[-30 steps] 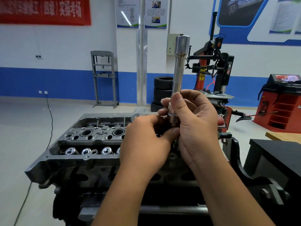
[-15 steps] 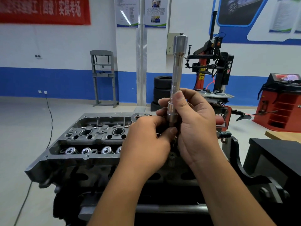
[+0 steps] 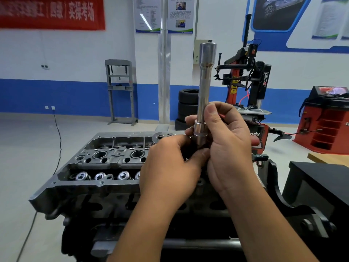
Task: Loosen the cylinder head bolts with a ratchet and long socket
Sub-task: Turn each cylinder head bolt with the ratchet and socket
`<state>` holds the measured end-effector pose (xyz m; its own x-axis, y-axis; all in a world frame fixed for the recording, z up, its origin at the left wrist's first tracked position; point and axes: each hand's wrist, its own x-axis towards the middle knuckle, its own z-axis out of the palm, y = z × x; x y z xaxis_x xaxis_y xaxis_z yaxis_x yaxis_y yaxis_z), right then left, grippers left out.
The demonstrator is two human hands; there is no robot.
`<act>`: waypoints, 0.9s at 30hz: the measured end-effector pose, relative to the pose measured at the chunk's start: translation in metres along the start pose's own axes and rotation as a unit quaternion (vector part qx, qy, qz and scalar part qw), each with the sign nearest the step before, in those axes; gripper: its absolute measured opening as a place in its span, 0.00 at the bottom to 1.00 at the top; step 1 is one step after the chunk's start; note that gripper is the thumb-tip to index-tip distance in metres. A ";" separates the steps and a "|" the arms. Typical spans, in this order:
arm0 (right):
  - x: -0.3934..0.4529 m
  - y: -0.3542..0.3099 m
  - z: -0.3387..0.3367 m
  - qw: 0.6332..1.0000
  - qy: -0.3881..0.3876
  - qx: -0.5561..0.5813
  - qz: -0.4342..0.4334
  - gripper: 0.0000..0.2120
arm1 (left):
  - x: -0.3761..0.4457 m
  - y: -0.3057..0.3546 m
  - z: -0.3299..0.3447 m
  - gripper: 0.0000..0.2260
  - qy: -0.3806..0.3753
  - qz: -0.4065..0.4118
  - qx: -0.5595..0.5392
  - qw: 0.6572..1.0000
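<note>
In both hands (image 3: 226, 146), socket (image 3: 204, 87) vert.

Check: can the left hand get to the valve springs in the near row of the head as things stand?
Probably yes, once freed. The valve springs lie uncovered just left of the left hand, nothing between them. But that hand is busy at the base of the long socket, which the right hand grips upright.

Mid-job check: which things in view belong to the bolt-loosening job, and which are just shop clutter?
Job:
long socket, held upright
right hand, gripping the socket's lower end
left hand, pinching something hidden just below the socket
cylinder head, below the hands

Lying about:
stacked tyres
tyre changer
grey press frame
red cabinet
</note>
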<state>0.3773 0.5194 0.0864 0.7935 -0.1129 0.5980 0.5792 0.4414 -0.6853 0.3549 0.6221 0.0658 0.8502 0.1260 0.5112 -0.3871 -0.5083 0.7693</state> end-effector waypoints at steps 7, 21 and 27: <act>-0.001 -0.001 0.000 0.999 0.008 -0.029 -0.039 0.13 | 0.003 0.001 0.000 0.16 -0.052 0.011 -0.005 0.999; 0.000 0.002 0.000 0.999 0.011 -0.042 -0.014 0.11 | 0.003 0.002 0.001 0.14 -0.040 0.025 -0.002 0.999; 0.001 0.002 -0.001 0.999 0.014 -0.041 -0.018 0.05 | 0.000 0.000 0.002 0.17 0.000 0.008 0.018 1.000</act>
<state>0.3799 0.5190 0.0851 0.7763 -0.1530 0.6115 0.6197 0.3621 -0.6963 0.3554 0.6204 0.0655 0.8439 0.1165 0.5236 -0.3882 -0.5412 0.7460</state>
